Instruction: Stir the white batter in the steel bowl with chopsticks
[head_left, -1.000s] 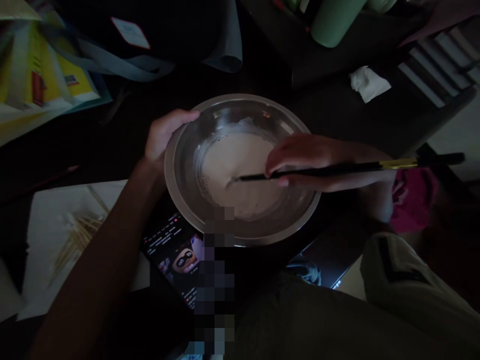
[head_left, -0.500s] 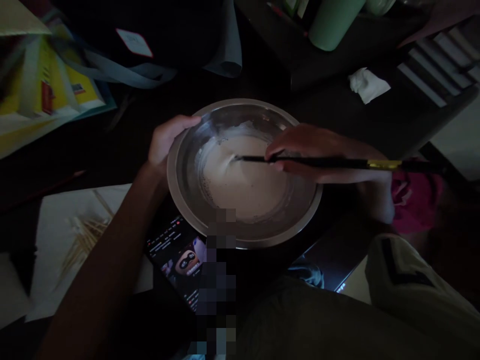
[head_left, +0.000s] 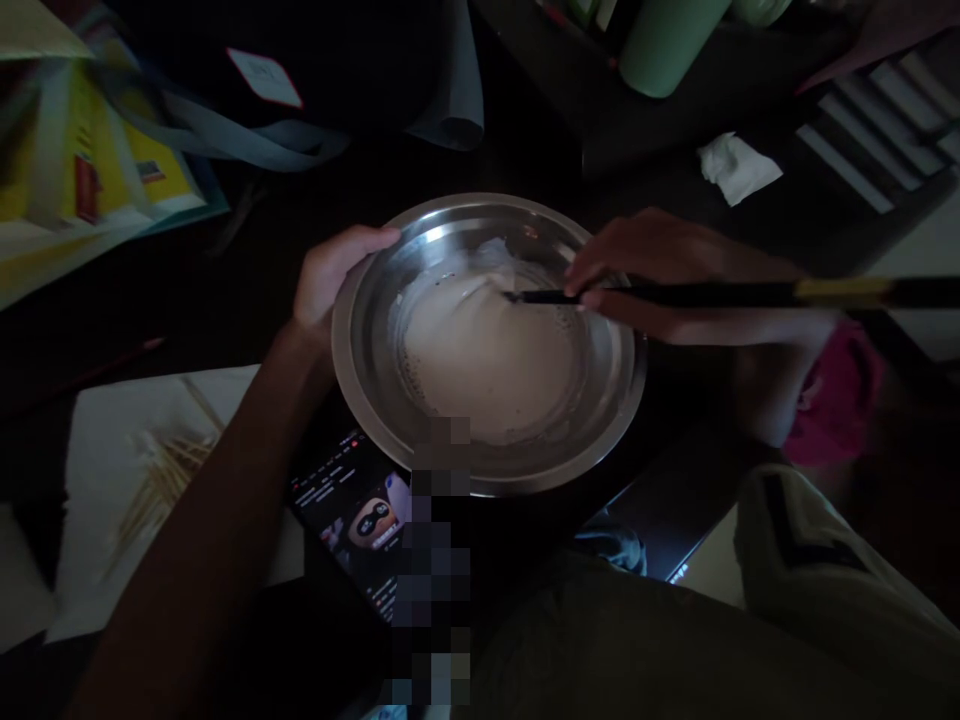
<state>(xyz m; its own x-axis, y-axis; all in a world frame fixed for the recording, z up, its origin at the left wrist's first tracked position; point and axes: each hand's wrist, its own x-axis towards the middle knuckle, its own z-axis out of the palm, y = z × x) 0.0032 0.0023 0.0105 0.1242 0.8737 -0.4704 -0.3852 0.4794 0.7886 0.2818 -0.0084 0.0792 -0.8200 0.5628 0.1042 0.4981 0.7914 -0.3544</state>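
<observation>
A wide metal bowl [head_left: 600,440] holds a pale, creamy liquid [head_left: 487,350] with small bubbles at its edge. My left hand [head_left: 334,265] grips the bowl's left rim, thumb on top and fingers hidden beneath. Pinched in my right hand [head_left: 660,270] is a long black chopstick [head_left: 720,294] with a gold band; whether a second one lies alongside I cannot tell. Its tip dips into the liquid right of the middle, where the surface is ridged. The hand hovers above the bowl's right side.
A lit phone [head_left: 360,520] lies below the bowl. Cotton swabs [head_left: 165,475] rest on white paper [head_left: 90,430] at left. A crumpled tissue [head_left: 739,168], a green bottle [head_left: 667,45], a dark bag [head_left: 360,70] and yellow packaging [head_left: 60,190] stand farther back.
My right hand and the chopstick have swept right and slightly up, shifting the tip across the liquid. The left hand stays on the rim, and the bowl has hardly moved.
</observation>
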